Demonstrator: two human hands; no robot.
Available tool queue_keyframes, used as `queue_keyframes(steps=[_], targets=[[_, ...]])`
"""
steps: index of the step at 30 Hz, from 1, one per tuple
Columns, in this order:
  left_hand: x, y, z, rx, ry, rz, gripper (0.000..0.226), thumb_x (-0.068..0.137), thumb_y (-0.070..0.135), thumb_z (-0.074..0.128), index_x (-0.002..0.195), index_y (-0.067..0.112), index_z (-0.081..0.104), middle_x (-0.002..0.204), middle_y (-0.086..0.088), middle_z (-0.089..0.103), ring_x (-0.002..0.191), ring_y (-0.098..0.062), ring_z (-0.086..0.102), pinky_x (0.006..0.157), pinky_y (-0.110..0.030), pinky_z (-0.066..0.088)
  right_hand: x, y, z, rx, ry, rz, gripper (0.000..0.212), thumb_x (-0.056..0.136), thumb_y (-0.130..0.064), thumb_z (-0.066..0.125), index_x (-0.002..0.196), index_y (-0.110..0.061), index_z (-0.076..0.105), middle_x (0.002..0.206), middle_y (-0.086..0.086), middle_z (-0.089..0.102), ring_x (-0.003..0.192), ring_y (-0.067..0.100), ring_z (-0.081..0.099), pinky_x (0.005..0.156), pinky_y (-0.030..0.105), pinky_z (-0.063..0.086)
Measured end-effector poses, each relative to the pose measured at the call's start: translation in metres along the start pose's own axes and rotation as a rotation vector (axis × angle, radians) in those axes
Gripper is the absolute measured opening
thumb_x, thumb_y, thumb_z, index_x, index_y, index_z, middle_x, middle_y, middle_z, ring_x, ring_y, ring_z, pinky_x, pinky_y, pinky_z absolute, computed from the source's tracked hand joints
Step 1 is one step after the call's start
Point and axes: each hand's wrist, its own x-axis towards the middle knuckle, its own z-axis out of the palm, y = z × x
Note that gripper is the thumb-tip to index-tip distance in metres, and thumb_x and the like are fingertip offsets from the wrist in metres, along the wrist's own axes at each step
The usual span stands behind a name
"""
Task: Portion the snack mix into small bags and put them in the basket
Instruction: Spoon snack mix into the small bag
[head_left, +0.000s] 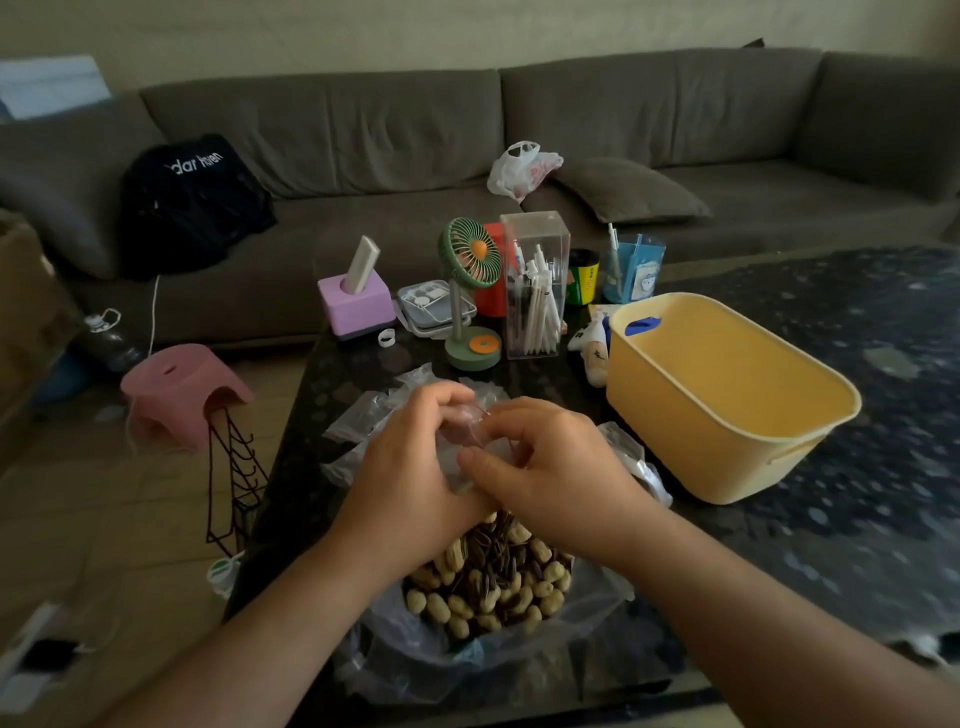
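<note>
A big clear plastic bag lies open at the table's near edge, full of snack mix: peanuts in the shell and striped sunflower seeds. Above it, my left hand and my right hand both pinch the top of one small clear bag; its inside is hidden by my fingers. More small clear bags lie flat behind my hands. The yellow basket stands to the right with nothing visible inside.
Behind the bags stand a green desk fan, a clear box of white pens, a purple holder and a blue cup. A pink stool and a black wire rack are left of the table. A grey sofa runs behind.
</note>
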Motion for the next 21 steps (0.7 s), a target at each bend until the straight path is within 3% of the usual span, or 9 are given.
queue_keyframes(steps=[5, 9, 11, 13, 16, 17, 18, 20, 21], targets=[[0.002, 0.000, -0.003, -0.096, 0.053, -0.091, 0.056, 0.074, 0.048, 0.088, 0.119, 0.043, 0.056, 0.107, 0.023, 0.071, 0.101, 0.012, 0.065, 0.080, -0.010, 0.053, 0.002, -0.014, -0.022, -0.048, -0.068, -0.054, 0.028, 0.099, -0.048, 0.063, 0.119, -0.031, 0.072, 0.116, -0.020, 0.064, 0.096, -0.007, 0.060, 0.081, 0.015, 0.050], [0.004, -0.005, -0.007, -0.149, 0.088, -0.111, 0.048, 0.080, 0.038, 0.087, 0.119, 0.044, 0.061, 0.113, 0.026, 0.072, 0.112, 0.011, 0.064, 0.092, -0.012, 0.050, 0.024, 0.002, -0.078, 0.156, 0.205, 0.186, 0.017, 0.105, -0.041, 0.055, 0.112, -0.033, 0.068, 0.093, -0.013, 0.067, 0.079, 0.001, 0.065, 0.066, 0.019, 0.047], [0.003, -0.007, -0.010, -0.193, 0.051, -0.117, 0.045, 0.083, 0.036, 0.086, 0.123, 0.040, 0.066, 0.116, 0.029, 0.072, 0.115, 0.008, 0.065, 0.099, -0.023, 0.053, 0.032, 0.029, -0.090, 0.093, 0.079, 0.293, 0.018, 0.108, -0.030, 0.052, 0.107, -0.031, 0.070, 0.096, -0.005, 0.070, 0.078, 0.009, 0.067, 0.066, 0.024, 0.049], [0.001, -0.010, -0.010, -0.229, 0.019, -0.107, 0.049, 0.082, 0.041, 0.087, 0.127, 0.037, 0.067, 0.120, 0.026, 0.072, 0.117, 0.002, 0.067, 0.102, -0.029, 0.055, 0.034, 0.062, -0.086, -0.112, -0.222, 0.363, 0.017, 0.105, -0.023, 0.056, 0.108, -0.033, 0.070, 0.102, -0.007, 0.069, 0.084, 0.008, 0.065, 0.073, 0.023, 0.049], [0.000, -0.014, -0.008, -0.222, -0.023, -0.116, 0.052, 0.080, 0.038, 0.089, 0.128, 0.038, 0.067, 0.121, 0.026, 0.072, 0.119, 0.000, 0.067, 0.105, -0.034, 0.055, 0.028, 0.133, -0.044, -0.428, -0.646, 0.461, 0.027, 0.087, -0.040, 0.081, 0.108, -0.026, 0.072, 0.087, -0.016, 0.064, 0.092, 0.014, 0.063, 0.090, 0.025, 0.050], [0.000, -0.015, -0.007, -0.211, -0.037, -0.116, 0.054, 0.079, 0.040, 0.089, 0.128, 0.039, 0.067, 0.122, 0.026, 0.072, 0.120, 0.000, 0.067, 0.105, -0.035, 0.055, 0.020, 0.169, -0.038, -0.344, -0.676, 0.402, 0.030, 0.088, -0.043, 0.080, 0.103, -0.018, 0.074, 0.074, -0.014, 0.064, 0.083, 0.015, 0.064, 0.088, 0.020, 0.050], [0.000, -0.016, -0.007, -0.205, -0.049, -0.116, 0.056, 0.077, 0.045, 0.089, 0.128, 0.041, 0.066, 0.122, 0.025, 0.072, 0.120, 0.000, 0.066, 0.105, -0.036, 0.055, 0.031, 0.179, -0.024, -0.183, -0.659, 0.603, 0.027, 0.097, -0.030, 0.072, 0.098, -0.004, 0.075, 0.068, -0.006, 0.066, 0.070, 0.008, 0.061, 0.081, 0.016, 0.049], [0.000, -0.017, -0.006, -0.221, -0.066, -0.129, 0.060, 0.073, 0.055, 0.084, 0.128, 0.043, 0.066, 0.123, 0.024, 0.073, 0.121, -0.002, 0.067, 0.106, -0.038, 0.055, 0.028, 0.179, 0.007, 0.040, -0.643, 0.482, 0.010, 0.096, -0.010, 0.067, 0.101, -0.006, 0.075, 0.089, 0.004, 0.077, 0.056, 0.005, 0.058, 0.075, 0.013, 0.052], [0.000, -0.017, -0.005, -0.232, -0.073, -0.134, 0.060, 0.072, 0.057, 0.083, 0.128, 0.042, 0.067, 0.123, 0.023, 0.073, 0.121, -0.002, 0.067, 0.106, -0.038, 0.055, 0.030, 0.154, 0.011, -0.064, -0.702, 0.484, 0.015, 0.090, -0.015, 0.073, 0.104, -0.011, 0.074, 0.096, 0.007, 0.077, 0.057, 0.002, 0.059, 0.084, 0.016, 0.056]])
